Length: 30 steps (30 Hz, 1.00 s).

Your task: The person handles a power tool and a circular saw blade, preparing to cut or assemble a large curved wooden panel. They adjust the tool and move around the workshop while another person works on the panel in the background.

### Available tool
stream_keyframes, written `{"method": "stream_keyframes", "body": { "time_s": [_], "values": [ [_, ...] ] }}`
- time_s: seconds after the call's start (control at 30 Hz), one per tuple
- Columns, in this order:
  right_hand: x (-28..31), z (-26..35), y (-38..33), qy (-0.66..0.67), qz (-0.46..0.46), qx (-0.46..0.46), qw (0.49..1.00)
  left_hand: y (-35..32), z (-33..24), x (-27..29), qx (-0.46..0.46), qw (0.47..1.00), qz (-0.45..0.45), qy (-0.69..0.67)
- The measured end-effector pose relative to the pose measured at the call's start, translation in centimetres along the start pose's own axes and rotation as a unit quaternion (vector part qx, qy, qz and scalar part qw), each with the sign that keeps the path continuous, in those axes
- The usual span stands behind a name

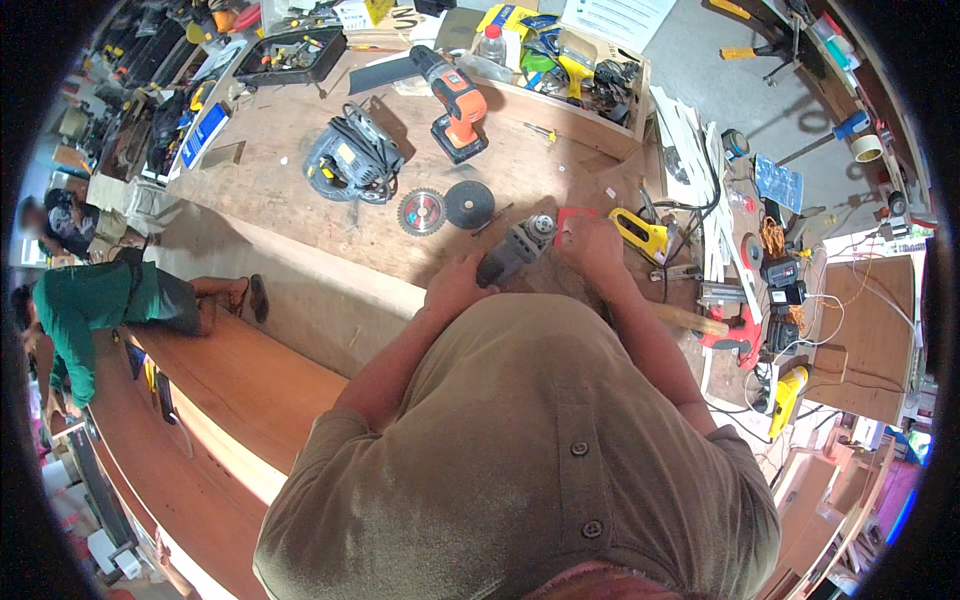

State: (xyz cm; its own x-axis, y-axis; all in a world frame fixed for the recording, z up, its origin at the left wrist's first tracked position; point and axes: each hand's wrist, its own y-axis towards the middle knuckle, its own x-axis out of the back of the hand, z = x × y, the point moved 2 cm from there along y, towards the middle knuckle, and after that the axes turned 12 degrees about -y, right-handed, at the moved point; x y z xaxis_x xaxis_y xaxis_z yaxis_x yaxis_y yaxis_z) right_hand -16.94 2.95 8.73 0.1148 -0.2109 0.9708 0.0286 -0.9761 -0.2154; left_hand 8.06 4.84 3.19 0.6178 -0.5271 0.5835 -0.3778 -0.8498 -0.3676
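My left hand [457, 288] is wrapped around the grey body of an angle grinder [512, 252], which lies at the bench's near edge. The grinder's round metal head points up and to the right, with no disc visible on it. My right hand [592, 248] is closed beside the grinder head, its fingertips over a flat red piece [574, 214]. What those fingers hold, if anything, is hidden. Left of the grinder head lie a black disc [469, 205], a toothed saw blade [422, 212] and a thin dark rod [492, 219].
On the wooden bench [280, 190] are a jigsaw [352, 158] with its cord and an orange cordless drill [455, 110]. A yellow staple gun [640, 236] and cables stand right of my right hand. Another person in green [90, 310] bends over wooden planks [230, 390] at left.
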Motion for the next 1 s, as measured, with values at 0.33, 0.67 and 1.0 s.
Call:
{"method": "stream_keyframes", "body": {
  "time_s": [0.33, 0.67, 1.0],
  "values": [
    [-0.1, 0.6, 1.1, 0.001, -0.143, 0.075, 0.987, 0.8, 1.5, -0.8, -0.031, 1.0, -0.005, 0.005],
    [-4.4, -0.5, 2.8, -0.041, -0.222, 0.217, 0.95, -0.2, 0.5, -0.3, -0.037, 0.999, -0.012, -0.03],
    [-4.8, -1.0, 4.1, -0.059, -0.223, 0.227, 0.946, -0.7, 0.4, -0.2, -0.097, 0.993, -0.053, -0.037]
  ]
}}
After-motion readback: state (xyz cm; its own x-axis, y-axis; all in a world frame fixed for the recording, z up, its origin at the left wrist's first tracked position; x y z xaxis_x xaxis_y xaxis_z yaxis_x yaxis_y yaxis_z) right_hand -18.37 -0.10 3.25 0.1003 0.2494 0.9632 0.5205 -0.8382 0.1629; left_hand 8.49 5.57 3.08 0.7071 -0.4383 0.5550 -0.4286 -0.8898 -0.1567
